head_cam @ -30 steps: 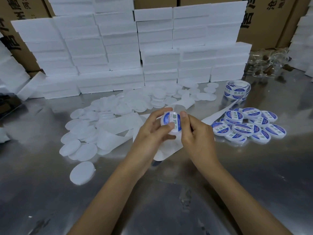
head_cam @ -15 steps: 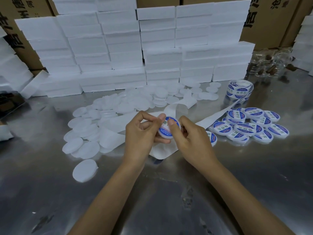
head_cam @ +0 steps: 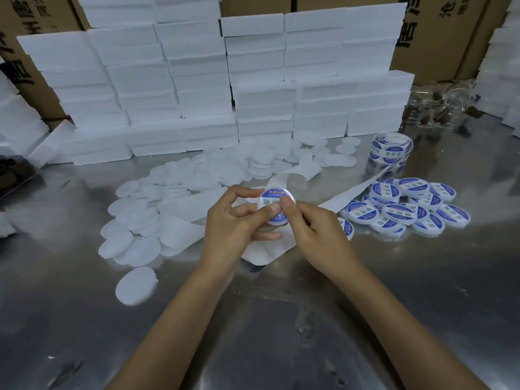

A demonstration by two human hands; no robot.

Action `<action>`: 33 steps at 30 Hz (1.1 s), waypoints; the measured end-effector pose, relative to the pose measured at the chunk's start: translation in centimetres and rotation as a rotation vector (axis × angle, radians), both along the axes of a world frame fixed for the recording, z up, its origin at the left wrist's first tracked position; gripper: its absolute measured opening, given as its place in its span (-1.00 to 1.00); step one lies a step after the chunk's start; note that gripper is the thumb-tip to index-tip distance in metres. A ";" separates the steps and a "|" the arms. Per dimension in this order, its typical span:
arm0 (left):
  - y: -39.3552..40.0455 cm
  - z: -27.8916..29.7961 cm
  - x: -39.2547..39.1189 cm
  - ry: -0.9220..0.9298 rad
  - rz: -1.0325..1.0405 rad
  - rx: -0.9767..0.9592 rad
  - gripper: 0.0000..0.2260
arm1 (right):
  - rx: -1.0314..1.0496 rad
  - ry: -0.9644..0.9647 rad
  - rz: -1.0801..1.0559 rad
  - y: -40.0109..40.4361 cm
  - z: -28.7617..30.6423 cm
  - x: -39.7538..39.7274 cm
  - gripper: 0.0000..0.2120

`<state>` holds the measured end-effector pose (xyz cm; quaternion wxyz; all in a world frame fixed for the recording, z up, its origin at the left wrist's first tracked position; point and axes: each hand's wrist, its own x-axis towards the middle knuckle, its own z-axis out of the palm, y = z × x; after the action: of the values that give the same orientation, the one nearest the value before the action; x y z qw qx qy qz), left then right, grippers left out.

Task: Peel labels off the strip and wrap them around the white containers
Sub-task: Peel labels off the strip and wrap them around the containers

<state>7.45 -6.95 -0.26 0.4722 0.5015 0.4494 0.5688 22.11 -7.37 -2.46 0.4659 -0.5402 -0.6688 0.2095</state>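
Note:
Both hands hold one round white container point(head_cam: 274, 205) above the table's middle; its top carries a blue and white label facing me. My left hand point(head_cam: 235, 225) grips it from the left, thumb pressed on the label. My right hand point(head_cam: 318, 235) pinches it from the right, thumb on the label too. A pile of unlabelled white containers point(head_cam: 180, 198) lies to the left. Labelled containers point(head_cam: 405, 206) lie in a heap to the right. The label roll point(head_cam: 389, 149) stands behind them, and its empty backing strip point(head_cam: 349, 197) trails under my hands.
Stacked white foam boxes point(head_cam: 253, 94) form a wall along the back of the steel table point(head_cam: 281, 319). Cardboard cartons point(head_cam: 439, 32) stand behind. Clear plastic bags with brown items point(head_cam: 441, 105) lie at the back right. One lone white container point(head_cam: 136, 285) sits near the left front.
The container has turned so its labelled face points toward me. Both thumbs now press on the label. The hands sit slightly higher than half a second ago.

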 end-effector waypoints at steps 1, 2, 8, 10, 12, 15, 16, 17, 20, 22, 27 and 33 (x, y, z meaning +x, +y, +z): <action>0.0 0.1 -0.2 -0.001 0.000 -0.006 -0.85 | -0.032 0.042 0.036 0.1 0.0 0.0 -0.49; 0.0 0.0 -0.3 0.006 -0.004 -0.004 -0.85 | -0.068 0.070 0.061 0.3 0.0 0.1 -0.50; 0.0 0.3 -0.1 0.000 -0.067 -0.045 -0.79 | -0.320 0.376 -0.116 1.2 0.0 1.6 -0.57; 0.0 0.3 -0.1 0.007 -0.068 -0.042 -0.75 | -0.382 0.647 -0.221 1.7 0.3 2.8 -0.59; 0.0 0.2 -0.1 0.007 -0.062 -0.041 -0.76 | -0.393 0.900 -0.287 2.0 0.5 4.0 -0.61; 0.0 0.1 -0.3 0.010 -0.044 -0.051 -0.77 | -0.407 1.197 -0.334 2.1 0.6 5.5 -0.61; 0.0 0.0 -0.3 0.024 -0.041 -0.049 -0.77 | -0.413 1.267 -0.337 2.1 0.6 5.8 -0.62; 0.0 0.0 -0.3 0.038 -0.037 -0.046 -0.77 | -0.421 1.321 -0.333 2.0 0.6 6.2 -0.62; 0.2 -0.2 -0.3 0.076 -0.031 -0.047 -0.78 | -0.420 1.395 -0.317 1.8 0.6 6.8 -0.65; 0.2 -0.2 -0.2 0.083 -0.035 -0.049 -0.78 | -0.412 1.384 -0.305 1.7 0.6 6.9 -0.68; -0.1 0.2 -0.2 0.060 -0.042 -0.029 -0.79 | -0.424 1.200 -0.262 1.7 0.5 5.9 -0.76; 1.5 1.9 -4.3 0.065 0.281 0.189 -0.76 | -0.331 0.698 -0.281 1.5 -0.1 3.8 -0.77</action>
<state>3.17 -5.48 1.66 0.3240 0.4942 0.4747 0.6523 25.87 -5.83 -2.56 0.5955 -0.5906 -0.3475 0.4193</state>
